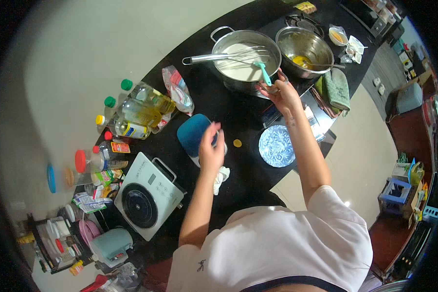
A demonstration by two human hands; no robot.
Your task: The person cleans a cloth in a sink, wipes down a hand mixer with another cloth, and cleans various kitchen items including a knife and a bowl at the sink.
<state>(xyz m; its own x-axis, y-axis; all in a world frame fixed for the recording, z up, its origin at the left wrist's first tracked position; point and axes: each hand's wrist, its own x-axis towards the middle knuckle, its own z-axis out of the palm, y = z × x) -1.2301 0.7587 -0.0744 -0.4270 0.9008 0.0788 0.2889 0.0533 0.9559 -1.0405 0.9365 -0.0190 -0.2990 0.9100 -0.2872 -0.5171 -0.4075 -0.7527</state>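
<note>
My right hand (279, 89) is at the near rim of a large steel pot (250, 78), its fingers around the pot's loop handle. White liquid (237, 51) fills part of the pot. A wire whisk (210, 58) lies across the rim, and a small turquoise-handled utensil (264, 75) leans there beside my fingers. My left hand (211, 146), slightly blurred, is over a small object by a blue cloth or mat (192, 133); whether it grips anything is unclear. A crumpled white cloth or tissue (222, 177) lies near that wrist. A small round yellowish disc (237, 142) rests on the black counter.
A steel bowl (323, 49) with yellow liquid and a spoon stands right of the pot. A blue-white patterned plate (276, 146) is beside my right forearm. Oil bottles (140, 113) and a portable cooktop (149, 195) stand at left. An oven mitt (337, 89) lies near the right edge.
</note>
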